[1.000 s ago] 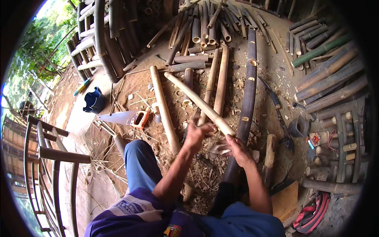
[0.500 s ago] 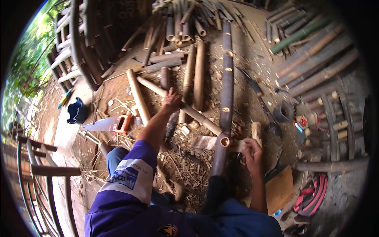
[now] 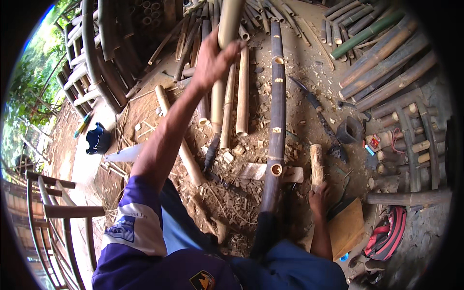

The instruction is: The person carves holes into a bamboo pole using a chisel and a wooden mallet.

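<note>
My left hand (image 3: pixel 212 63) is raised at arm's length and closed around a pale bamboo piece (image 3: pixel 231 21), whose upper end runs out of the top of the view. Low on the right, my right hand (image 3: pixel 318 195) grips the near end of a rough wooden mallet (image 3: pixel 316 166), its thick pale head pointing away from me. Between my hands a long dark bamboo pole (image 3: pixel 278 106) stretches away from my legs, with several cut holes along it. The nearest hole (image 3: pixel 276 169) is round and faces up. A flat wooden piece (image 3: pixel 293 175) lies crosswise under the pole.
Wood chips cover the ground. Several bamboo lengths (image 3: pixel 242 96) lie ahead. A handsaw (image 3: pixel 123 153) is partly behind my left arm. A dark-handled blade (image 3: pixel 309 96) lies right of the pole. A dark blue bucket (image 3: pixel 96 139) stands left, a red-black bag (image 3: pixel 385 234) right.
My left hand has lifted the bamboo piece away from the dark pole, up and forward. My right hand has moved down from beside the pole's near hole to the mallet and grips it.
</note>
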The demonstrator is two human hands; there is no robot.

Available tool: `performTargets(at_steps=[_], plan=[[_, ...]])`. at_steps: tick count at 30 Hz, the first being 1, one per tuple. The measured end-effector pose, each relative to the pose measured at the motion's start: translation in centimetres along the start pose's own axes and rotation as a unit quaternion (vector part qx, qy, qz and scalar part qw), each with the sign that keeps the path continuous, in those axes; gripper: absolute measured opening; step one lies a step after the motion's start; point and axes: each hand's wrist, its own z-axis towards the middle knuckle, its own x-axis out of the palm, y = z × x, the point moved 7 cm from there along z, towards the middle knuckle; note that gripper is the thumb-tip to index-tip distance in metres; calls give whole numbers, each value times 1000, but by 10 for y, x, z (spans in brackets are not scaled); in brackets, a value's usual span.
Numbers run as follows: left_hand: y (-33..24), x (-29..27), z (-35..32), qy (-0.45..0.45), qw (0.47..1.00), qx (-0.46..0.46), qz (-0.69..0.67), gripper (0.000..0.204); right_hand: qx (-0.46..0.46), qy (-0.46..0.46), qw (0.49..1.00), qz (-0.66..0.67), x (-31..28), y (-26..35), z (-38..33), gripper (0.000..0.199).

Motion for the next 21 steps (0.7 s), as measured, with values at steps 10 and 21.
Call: performTargets(at_steps=[10, 21], plan=[[-103, 95, -10, 93, 919, -139, -357, 18, 26, 39, 999, -3, 11, 0, 9, 73], [-138, 175, -61, 220, 904, -60, -360, 23, 11, -14, 999, -32, 12, -12, 9, 75]])
